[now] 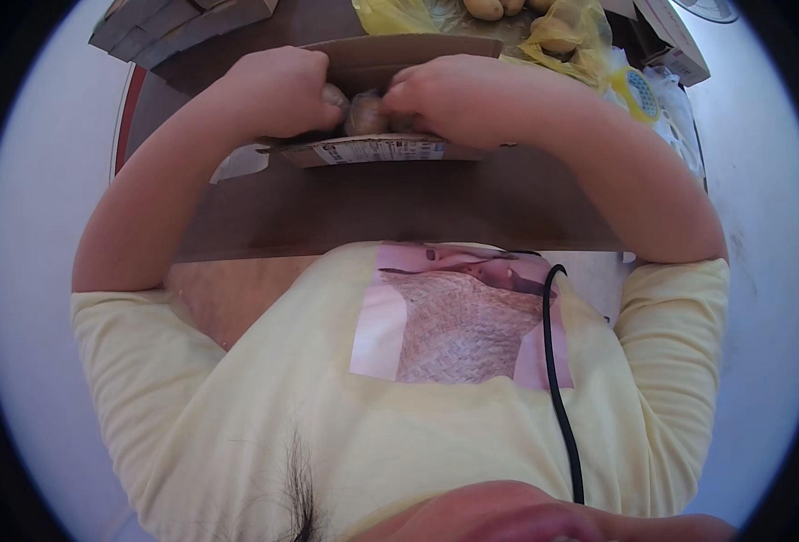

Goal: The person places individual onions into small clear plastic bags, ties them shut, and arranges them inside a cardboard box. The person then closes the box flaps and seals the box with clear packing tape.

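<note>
An open cardboard box (386, 150) with a printed label stands on the dark table (386, 203) before me. Inside it lie several rounded, brownish things wrapped in clear plastic (367, 115), perhaps potatoes. My left hand (287, 91) reaches over the left side of the box, its fingers curled down against one wrapped thing (334, 98). My right hand (440, 98) is inside the box's right part, fingers bent down beside the middle wrapped thing. The fingertips of both hands are partly hidden, so their hold is unclear.
Beyond the box, potatoes (484, 8) lie by yellow plastic bags (406, 15). Flattened or stacked cardboard (176, 27) is at the back left. At the right are a yellow-framed tool (636, 93), white plastic bags (670, 88) and a pale box (674, 40). A black cable (554, 339) hangs over my shirt.
</note>
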Action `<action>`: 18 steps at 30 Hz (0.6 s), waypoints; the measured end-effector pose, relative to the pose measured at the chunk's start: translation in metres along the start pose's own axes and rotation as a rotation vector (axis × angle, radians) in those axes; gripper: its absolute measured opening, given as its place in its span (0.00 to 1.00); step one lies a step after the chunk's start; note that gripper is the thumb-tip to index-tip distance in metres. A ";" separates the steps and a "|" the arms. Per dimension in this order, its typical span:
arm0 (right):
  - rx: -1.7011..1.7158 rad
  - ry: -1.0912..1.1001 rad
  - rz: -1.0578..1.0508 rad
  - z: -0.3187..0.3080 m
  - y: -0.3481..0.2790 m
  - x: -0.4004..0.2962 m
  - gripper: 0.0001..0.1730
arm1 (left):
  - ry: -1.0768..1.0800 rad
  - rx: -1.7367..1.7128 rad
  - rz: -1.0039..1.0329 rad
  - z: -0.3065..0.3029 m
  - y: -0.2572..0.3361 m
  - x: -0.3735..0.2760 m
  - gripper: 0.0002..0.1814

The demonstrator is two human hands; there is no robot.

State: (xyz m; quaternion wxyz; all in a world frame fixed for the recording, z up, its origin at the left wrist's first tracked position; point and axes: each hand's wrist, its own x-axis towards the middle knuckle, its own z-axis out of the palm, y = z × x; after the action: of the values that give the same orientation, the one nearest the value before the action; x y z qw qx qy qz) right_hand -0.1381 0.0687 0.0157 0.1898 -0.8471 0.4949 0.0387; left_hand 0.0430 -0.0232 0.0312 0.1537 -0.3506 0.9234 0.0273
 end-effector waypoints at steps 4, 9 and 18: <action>-0.141 -0.103 0.031 -0.001 -0.007 0.009 0.13 | -0.128 0.090 0.014 -0.007 0.007 0.003 0.23; -0.136 -0.113 -0.040 0.011 0.006 0.009 0.13 | -0.173 0.230 0.078 0.003 0.004 0.004 0.23; -0.077 -0.115 -0.013 0.007 0.001 0.008 0.14 | 0.170 0.072 0.182 0.008 -0.009 -0.012 0.18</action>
State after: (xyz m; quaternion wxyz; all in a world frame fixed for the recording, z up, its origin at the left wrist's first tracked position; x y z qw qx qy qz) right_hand -0.1337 0.0646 0.0068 0.1854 -0.8534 0.4757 0.1053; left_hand 0.0598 -0.0214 0.0272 0.0842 -0.2605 0.9616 -0.0218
